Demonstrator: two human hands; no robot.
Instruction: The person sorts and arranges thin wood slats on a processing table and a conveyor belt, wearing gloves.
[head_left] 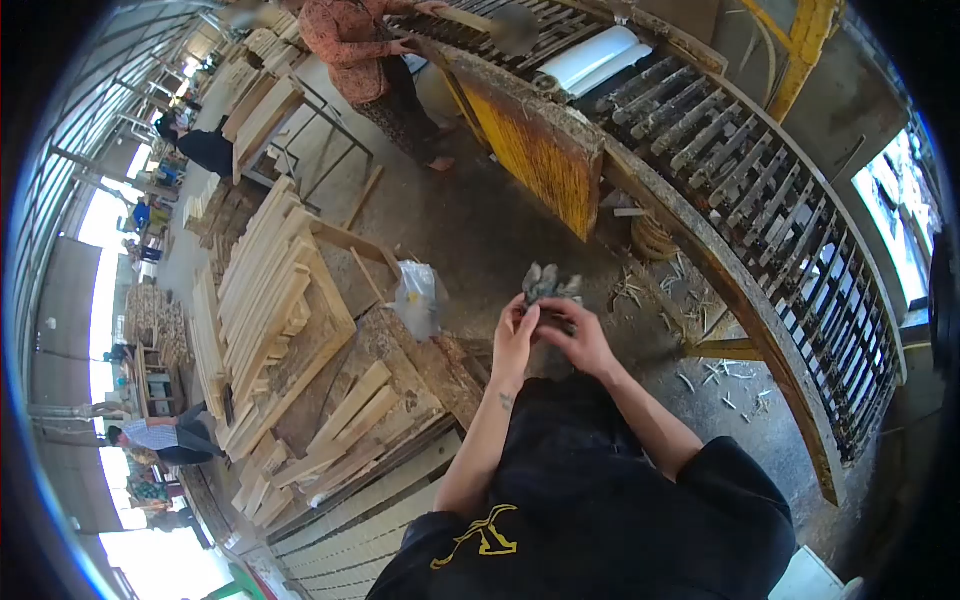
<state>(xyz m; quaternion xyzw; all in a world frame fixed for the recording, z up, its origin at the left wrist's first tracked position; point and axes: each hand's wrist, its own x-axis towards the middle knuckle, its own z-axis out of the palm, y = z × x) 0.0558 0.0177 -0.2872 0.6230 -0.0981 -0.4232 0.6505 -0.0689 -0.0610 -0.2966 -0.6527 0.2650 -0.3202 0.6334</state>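
Note:
In front of my body I hold up a grey, stained work glove (pixel 548 285), its stubby fingers pointing away from me. My left hand (pixel 514 338) pinches its near edge between thumb and fingers. From the other side my right hand (pixel 582 342) grips the same edge, its fingers curled inward. The two hands almost touch, and part of the glove is hidden behind them. A clear plastic bag (pixel 418 300) lies on the wood to the left of my hands.
Stacked wooden boards (pixel 270 300) fill the left side, with loose strips (pixel 345 420) nearer me. A long slatted machine frame (pixel 740 165) with a yellow panel (pixel 530 160) curves along the right. Another person (pixel 350 50) stands beside it. Wood scraps (pixel 725 385) litter the floor.

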